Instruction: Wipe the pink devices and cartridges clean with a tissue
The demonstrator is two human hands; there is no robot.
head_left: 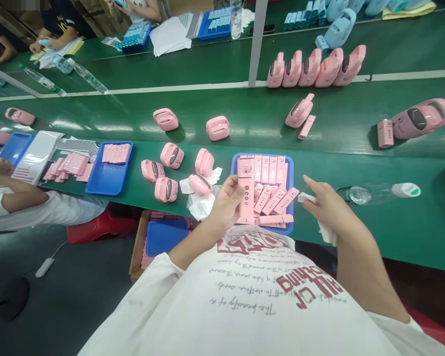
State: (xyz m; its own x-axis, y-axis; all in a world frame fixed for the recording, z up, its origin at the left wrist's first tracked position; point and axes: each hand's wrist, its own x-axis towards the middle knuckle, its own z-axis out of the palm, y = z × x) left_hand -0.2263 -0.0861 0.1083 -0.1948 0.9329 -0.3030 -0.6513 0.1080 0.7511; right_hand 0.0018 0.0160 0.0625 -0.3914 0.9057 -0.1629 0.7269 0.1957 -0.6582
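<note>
Nearest to us, beyond the white T-shirt with red lettering (pixel 267 291), the person's left hand (pixel 225 201) grips a long, flat pink piece with dark printed marks (pixel 246 173) over the left part of a shallow blue plastic tray (pixel 291 175). The right hand (pixel 326 205), just beside the tray, has its index finger extended and the others bent around a folded white tissue (pixel 328 235). In the tray we find loose, slender pink pieces (pixel 274 200) at the near side and a neater row of pink pieces (pixel 270 169) at the far side. We judge the handling to be partway along: one piece is in hand and the row looks ordered, while the loose ones may be left, though we cannot tell which are finished. To the left, rounded pink devices with dark windows (pixel 166 189) stand around crumpled white tissues (pixel 202 206). Farther off, we see more pink devices spaced along a glossy green surface (pixel 217 128), then five loop-handled pink devices in a row (pixel 311 69), and light-blue devices (pixel 339 29) beyond.
</note>
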